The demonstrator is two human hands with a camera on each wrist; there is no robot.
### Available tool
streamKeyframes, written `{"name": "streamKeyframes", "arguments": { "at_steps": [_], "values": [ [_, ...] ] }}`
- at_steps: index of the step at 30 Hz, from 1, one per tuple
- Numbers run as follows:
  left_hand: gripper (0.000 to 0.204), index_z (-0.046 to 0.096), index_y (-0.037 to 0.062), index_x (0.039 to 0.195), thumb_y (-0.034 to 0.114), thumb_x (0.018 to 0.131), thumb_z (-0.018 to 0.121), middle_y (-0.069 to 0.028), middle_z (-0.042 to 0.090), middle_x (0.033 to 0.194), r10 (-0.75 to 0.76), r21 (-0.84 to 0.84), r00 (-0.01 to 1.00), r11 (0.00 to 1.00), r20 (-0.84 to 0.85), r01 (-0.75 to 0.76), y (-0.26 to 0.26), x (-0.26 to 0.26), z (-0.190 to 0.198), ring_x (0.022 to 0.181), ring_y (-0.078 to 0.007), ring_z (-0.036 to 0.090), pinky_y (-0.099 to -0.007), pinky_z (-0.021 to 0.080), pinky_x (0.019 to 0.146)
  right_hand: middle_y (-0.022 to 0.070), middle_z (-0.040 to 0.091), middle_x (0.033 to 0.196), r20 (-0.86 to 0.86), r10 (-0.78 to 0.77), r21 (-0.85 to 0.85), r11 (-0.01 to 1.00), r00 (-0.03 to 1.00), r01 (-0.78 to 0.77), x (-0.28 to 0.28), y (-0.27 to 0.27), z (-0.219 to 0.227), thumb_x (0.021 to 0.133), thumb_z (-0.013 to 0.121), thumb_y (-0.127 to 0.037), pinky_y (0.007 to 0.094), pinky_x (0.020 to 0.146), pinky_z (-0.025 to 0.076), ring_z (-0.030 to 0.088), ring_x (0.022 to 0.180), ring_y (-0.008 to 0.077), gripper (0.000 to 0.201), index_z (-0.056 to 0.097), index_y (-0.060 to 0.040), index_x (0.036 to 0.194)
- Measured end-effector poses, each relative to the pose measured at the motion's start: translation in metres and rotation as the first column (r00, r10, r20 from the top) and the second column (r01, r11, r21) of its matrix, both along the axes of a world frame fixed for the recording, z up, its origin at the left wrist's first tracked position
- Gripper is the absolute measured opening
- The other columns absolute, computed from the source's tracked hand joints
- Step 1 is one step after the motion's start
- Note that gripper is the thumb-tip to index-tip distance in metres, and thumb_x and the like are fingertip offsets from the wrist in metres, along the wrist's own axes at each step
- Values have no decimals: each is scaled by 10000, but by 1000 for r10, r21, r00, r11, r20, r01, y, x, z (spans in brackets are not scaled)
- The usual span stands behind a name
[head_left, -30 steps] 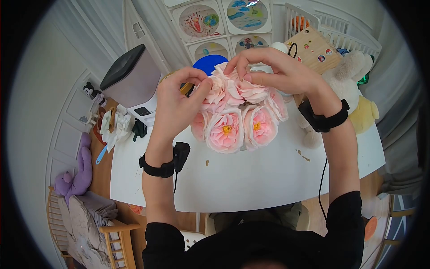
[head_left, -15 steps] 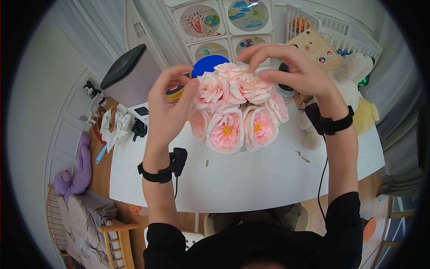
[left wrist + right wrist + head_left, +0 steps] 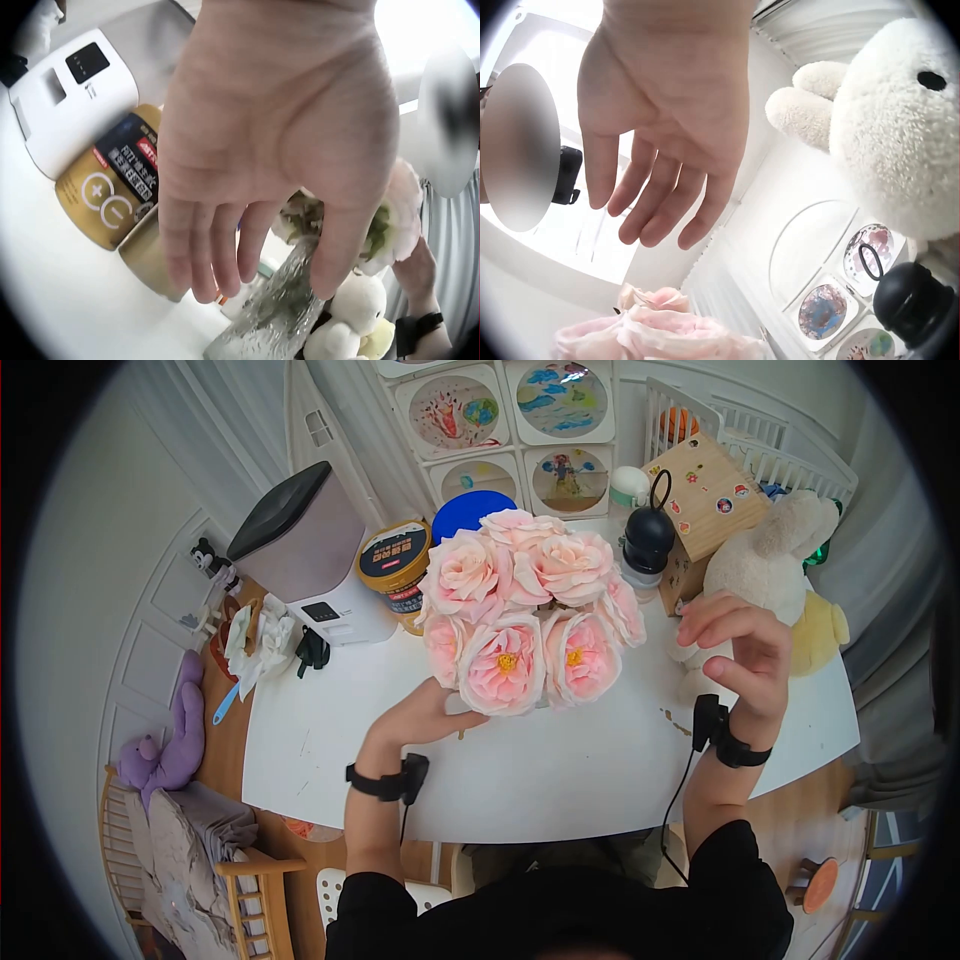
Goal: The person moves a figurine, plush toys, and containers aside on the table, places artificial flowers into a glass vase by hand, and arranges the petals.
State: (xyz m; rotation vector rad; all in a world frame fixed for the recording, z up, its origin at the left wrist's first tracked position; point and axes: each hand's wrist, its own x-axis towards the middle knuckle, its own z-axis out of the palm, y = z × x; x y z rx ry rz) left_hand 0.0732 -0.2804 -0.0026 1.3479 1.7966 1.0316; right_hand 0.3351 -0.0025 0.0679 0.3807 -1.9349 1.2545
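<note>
Pale pink roses (image 3: 503,658) stand bunched in a textured clear glass vase (image 3: 271,319), whose body is mostly hidden under the blooms in the head view. My left hand (image 3: 428,713) is low at the bunch's near left side, its fingertips hidden beneath the petals. The left wrist view has its fingers extended downward, the thumb overlapping the vase near its neck. Off to the right of the flowers, my right hand (image 3: 742,650) is raised over the table with loosely bent fingers, and nothing is in it.
Behind the roses stand a gold and black tub (image 3: 395,565) and a blue round lid (image 3: 470,510). A white and grey appliance (image 3: 300,550) is at the left. A black-topped bottle (image 3: 648,542), wooden box (image 3: 700,490) and plush toy (image 3: 765,570) line the right side of the white table (image 3: 560,780).
Both hands have left the tops of the roses. The left came down and toward me to the vase's side; the right moved outward to the right and nearer me.
</note>
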Motion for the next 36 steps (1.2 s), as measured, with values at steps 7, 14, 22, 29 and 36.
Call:
{"name": "streamKeyframes", "arguments": {
  "at_steps": [7, 14, 22, 29, 36],
  "values": [
    [525, 532, 44, 1310, 98, 831, 740, -66, 627, 1210, -132, -172, 991, 977, -14, 127, 73, -14, -40, 1064, -184, 605, -323, 485, 949, 135, 711, 918, 39, 109, -116, 988, 993, -104, -10, -11, -19, 745, 762, -84, 368, 846, 482, 658, 888, 255, 209, 690, 0, 922],
    [529, 528, 47, 1316, 109, 834, 738, -67, 621, 1221, -152, -151, 988, 977, -10, 149, 121, -15, -44, 1077, -188, 598, -328, 479, 959, 110, 701, 944, 96, 16, -182, 983, 995, 1, -10, -4, -20, 764, 728, -32, 342, 875, 466, 644, 934, 222, 190, 683, 9, 944],
    [533, 524, 51, 1321, 121, 837, 735, -69, 613, 1234, -218, -136, 976, 967, -11, 214, 158, -16, -52, 1092, -193, 591, -334, 472, 969, 83, 666, 1052, 131, -233, -243, 935, 964, 259, -30, 1, -28, 787, 711, -16, 317, 899, 455, 615, 962, 174, 226, 683, -2, 1011],
    [537, 520, 54, 1327, 131, 840, 732, -70, 606, 1245, -279, -128, 959, 954, -50, 271, 131, -8, -62, 1105, -198, 584, -339, 465, 978, 67, 667, 1086, -29, -418, 101, 903, 908, 418, -53, -14, -21, 772, 736, -70, 336, 884, 451, 561, 1030, 236, 298, 721, -60, 1069],
    [541, 516, 58, 1332, 142, 843, 729, -71, 599, 1256, -271, -92, 961, 960, -60, 265, 112, 3, -77, 1118, -203, 577, -344, 459, 987, 79, 689, 1077, 57, -352, 73, 935, 934, 347, -61, -20, -26, 771, 745, -84, 334, 877, 456, 574, 994, 238, 297, 717, -41, 1064]
  ]
}}
